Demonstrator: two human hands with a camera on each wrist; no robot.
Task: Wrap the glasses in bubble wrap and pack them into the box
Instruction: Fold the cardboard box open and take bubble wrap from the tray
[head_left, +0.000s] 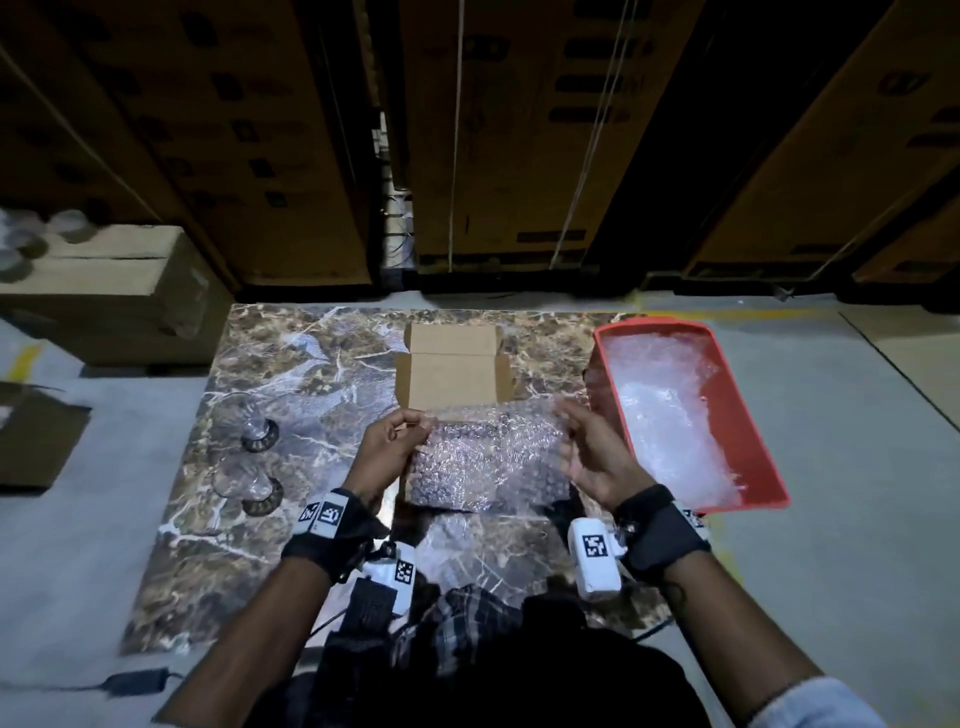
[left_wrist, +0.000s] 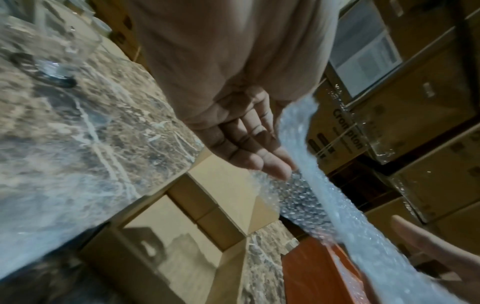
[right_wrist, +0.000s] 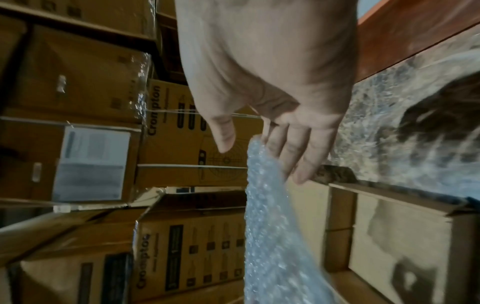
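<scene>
I hold a sheet of bubble wrap (head_left: 488, 457) up over the marble table (head_left: 311, 545), just in front of the open cardboard box (head_left: 452, 374). My left hand (head_left: 395, 441) pinches the sheet's upper left corner. My right hand (head_left: 587, 447) has straight fingers lying against the right edge, thumb apart. In the left wrist view the fingertips (left_wrist: 280, 170) touch the bubble wrap (left_wrist: 324, 195); the thumb is hidden. In the right wrist view the bubble wrap (right_wrist: 270, 236) hangs beside the fingers (right_wrist: 298, 156). Two clear glasses (head_left: 254, 428) (head_left: 257, 491) stand at the table's left.
A red tray (head_left: 753, 415) with more bubble wrap lies at the table's right edge. Tall stacked cartons (head_left: 509, 130) wall off the far side. A low carton (head_left: 104, 280) stands on the floor at the left. A black adapter (head_left: 135, 680) lies near my left elbow.
</scene>
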